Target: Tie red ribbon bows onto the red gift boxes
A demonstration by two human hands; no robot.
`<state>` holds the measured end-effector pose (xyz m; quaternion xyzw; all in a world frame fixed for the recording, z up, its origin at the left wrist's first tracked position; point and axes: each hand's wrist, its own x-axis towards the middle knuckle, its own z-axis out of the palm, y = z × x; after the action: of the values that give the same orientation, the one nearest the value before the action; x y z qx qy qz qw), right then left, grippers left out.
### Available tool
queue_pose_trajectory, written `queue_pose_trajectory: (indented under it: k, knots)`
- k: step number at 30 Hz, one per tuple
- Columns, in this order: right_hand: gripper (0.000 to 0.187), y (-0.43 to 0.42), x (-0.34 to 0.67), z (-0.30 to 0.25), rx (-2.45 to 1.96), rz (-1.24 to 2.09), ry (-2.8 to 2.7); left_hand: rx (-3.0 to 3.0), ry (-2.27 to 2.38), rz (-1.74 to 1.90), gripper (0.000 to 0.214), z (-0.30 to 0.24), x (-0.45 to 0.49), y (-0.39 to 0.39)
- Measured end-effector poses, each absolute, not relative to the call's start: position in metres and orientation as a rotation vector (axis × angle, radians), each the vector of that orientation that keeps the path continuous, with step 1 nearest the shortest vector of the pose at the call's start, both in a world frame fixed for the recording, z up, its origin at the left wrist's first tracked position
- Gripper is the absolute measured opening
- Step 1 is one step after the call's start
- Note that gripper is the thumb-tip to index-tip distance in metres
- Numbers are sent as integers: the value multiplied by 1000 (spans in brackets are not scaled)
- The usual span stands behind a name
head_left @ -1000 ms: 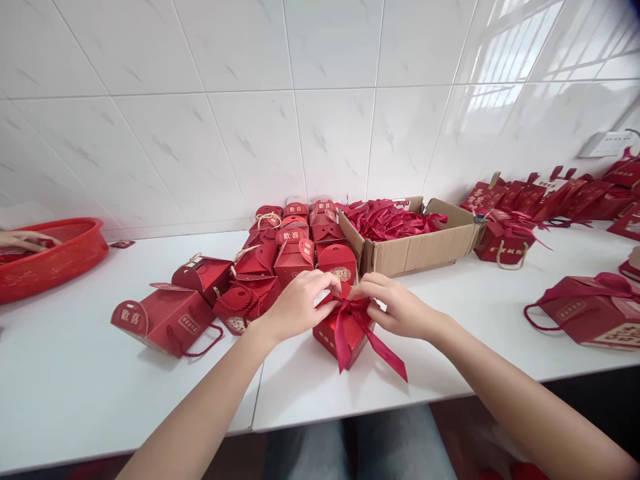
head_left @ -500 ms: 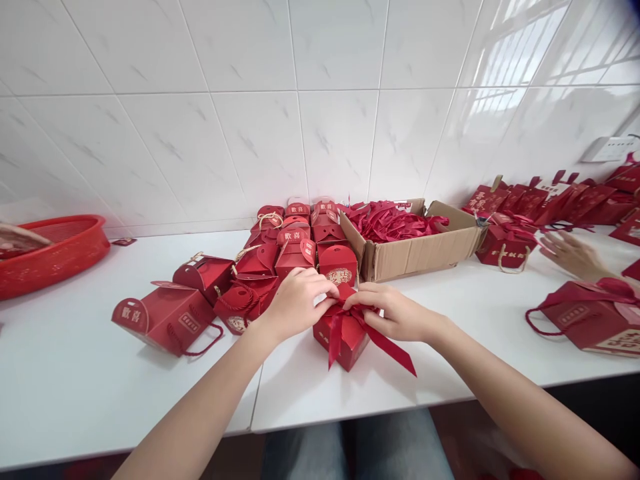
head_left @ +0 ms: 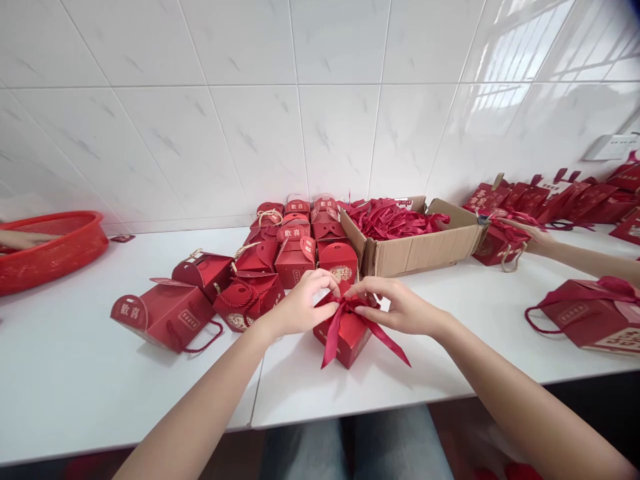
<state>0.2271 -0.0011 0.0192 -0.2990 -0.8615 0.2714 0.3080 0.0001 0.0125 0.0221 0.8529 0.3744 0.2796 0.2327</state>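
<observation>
A small red gift box (head_left: 349, 340) stands on the white table in front of me. Across its top lies a dark red ribbon (head_left: 332, 341) in a bow, with two tails hanging down the near sides. My left hand (head_left: 303, 303) pinches the ribbon at the left of the knot, thumb and fingers together. From the right, my right hand (head_left: 399, 305) grips the ribbon's other side, its thumb near the knot. The fingers partly hide the bow loops.
Behind stand several red gift boxes (head_left: 295, 252) in rows and a cardboard box (head_left: 425, 255) of ribbons. An unfinished-looking open-flapped box (head_left: 173, 317) lies left. A red basket (head_left: 55, 263) holds another person's hand. Another person's hand (head_left: 535, 238) touches a ribboned box (head_left: 493, 245) at right.
My fingers have shifted slightly around the knot, and the ribbon tails hang a little further left. The other person's hand at right has moved onto a box; a hand now shows in the basket.
</observation>
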Motion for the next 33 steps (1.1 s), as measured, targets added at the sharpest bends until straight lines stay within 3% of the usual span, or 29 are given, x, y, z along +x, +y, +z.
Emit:
queue_pose_trajectory:
  k: [15,22,33]
  knots:
    - [26,-1,225,14,-1012,1103,-1920,2037,988,544,10,27,-13,17]
    - [18,0,225,16,-1000,1164,-1889,2089,1049,802,8,23,-3,18]
    - [18,-3,222,14,-1054,986,-1962,2142,1173,1017,7,18,14,7]
